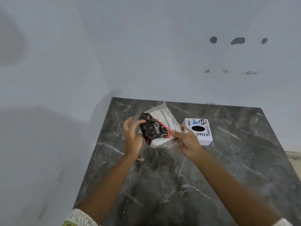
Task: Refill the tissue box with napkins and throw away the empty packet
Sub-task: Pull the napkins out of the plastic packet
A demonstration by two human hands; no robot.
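A clear plastic napkin packet [158, 126] with a black and red printed band and white napkins inside is held above the counter. My left hand [132, 137] grips its left end, fingers curled over the black band. My right hand [187, 141] holds its lower right corner. Just right of the packet, a white tissue box [204, 138] with a black oval opening on top and printed logos stands on the dark marble counter [179, 176]. My right hand partly covers the box's near left corner.
The counter sits in a corner, with pale walls [146, 54] behind it and to the left. Its right edge [276, 141] drops off to a light floor. Several dark patches mark the back wall.
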